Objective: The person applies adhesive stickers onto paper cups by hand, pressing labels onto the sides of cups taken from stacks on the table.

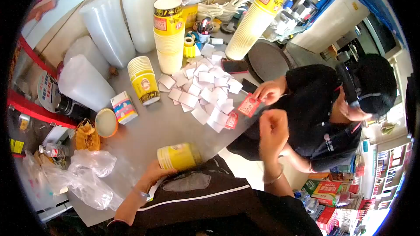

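Observation:
My left hand (158, 171) is at the table's near edge, its fingers against a short stack of yellow paper cups (178, 156) lying on its side. Raised on the right is my right hand (274, 132), fingers curled; whatever it may hold is too small or hidden to make out. Many small white cards (205, 85) lie in a loose pile on the grey table (153, 135). A red card (231, 121) rests at the pile's near edge. Another short cup stack (144, 81) stands left of the pile, beside a tall cup stack (169, 39).
A co-worker's hand (269, 91) holds a red card (249, 105) close beyond my right hand. Another tall cup stack (250, 28) stands by a round dark tray (267, 60). At left are a small box (124, 108), a round container (106, 123) and plastic bags (89, 181).

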Tool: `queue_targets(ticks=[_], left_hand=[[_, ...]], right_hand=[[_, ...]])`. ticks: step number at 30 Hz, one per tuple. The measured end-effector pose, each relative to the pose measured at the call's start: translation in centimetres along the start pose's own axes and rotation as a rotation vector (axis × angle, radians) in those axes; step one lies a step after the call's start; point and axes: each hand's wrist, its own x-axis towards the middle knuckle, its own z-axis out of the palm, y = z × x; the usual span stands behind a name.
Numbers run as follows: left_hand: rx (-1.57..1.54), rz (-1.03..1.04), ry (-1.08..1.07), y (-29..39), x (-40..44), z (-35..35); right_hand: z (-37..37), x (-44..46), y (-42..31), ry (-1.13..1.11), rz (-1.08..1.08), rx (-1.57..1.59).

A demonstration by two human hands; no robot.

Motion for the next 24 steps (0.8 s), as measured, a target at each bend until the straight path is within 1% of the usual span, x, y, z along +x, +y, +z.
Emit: queue_targets(ticks=[1, 2, 3, 5, 6, 7, 8, 9, 11, 12, 15, 17, 19, 21, 22, 24], left_hand=[[-0.207, 0.023, 0.059, -0.4, -1.0, 0.9], [-0.411, 0.048, 0.122, -0.6, -1.9, 1.7], [-0.525, 0.053, 0.126, -0.2, -2.5, 2.2], [-0.753, 0.075, 0.147, 1.6, -2.9, 2.7], [-0.79, 0.068, 0.155, 2.0, -3.2, 3.1], [-0.758, 0.126, 0.153, 2.3, -3.4, 3.5], [-0.725, 0.18, 0.153, 2.6, -3.4, 3.7], [-0.692, 0.231, 0.154, 2.9, -3.7, 3.9], [-0.675, 0.228, 0.148, 3.8, -4.7, 3.7], [-0.666, 0.23, 0.138, 4.2, -5.0, 3.6], [-0.673, 0.144, 0.174, 4.3, -5.6, 4.1], [-0.645, 0.15, 0.152, 3.3, -5.6, 4.5], [-0.632, 0.141, 0.146, 2.7, -5.9, 4.8], [-0.638, 0.119, 0.16, 3.0, -6.6, 4.9], [-0.636, 0.093, 0.164, 3.3, -6.9, 4.9], [-0.634, 0.053, 0.174, 4.1, -7.4, 4.8]], right_hand=[[-1.4, 0.7, 1.5, 0.01, 0.075, -0.11], [-2.3, 0.9, 2.6, -0.054, 0.36, 0.011], [-2.5, 1.1, 4.4, -0.125, 0.413, -0.042], [-2.1, 1.8, 5.2, -0.206, 0.719, 0.13], [-1.6, 2.1, 5.5, -0.21, 0.695, 0.14], [-1.2, 2.0, 5.9, -0.217, 0.677, 0.151], [-1.1, 1.8, 8.1, -0.215, 0.67, 0.259], [-1.2, 1.6, 8.8, -0.187, 0.689, 0.372], [-0.9, 1.0, 9.1, -0.122, 0.808, 0.505], [-1.5, 0.2, 9.7, -0.219, 0.822, 0.702], [0.6, -4.5, 6.4, -0.475, 0.827, 1.072], [1.9, -7.9, 3.5, -0.648, 0.898, 1.018], [3.4, -9.7, -1.1, -0.702, 0.667, 0.784], [4.8, -10.7, -1.3, -0.853, 0.474, 0.638], [5.6, -11.4, -0.3, -0.884, 0.494, 0.591], [5.9, -11.6, -0.1, -0.953, 0.452, 0.507]])
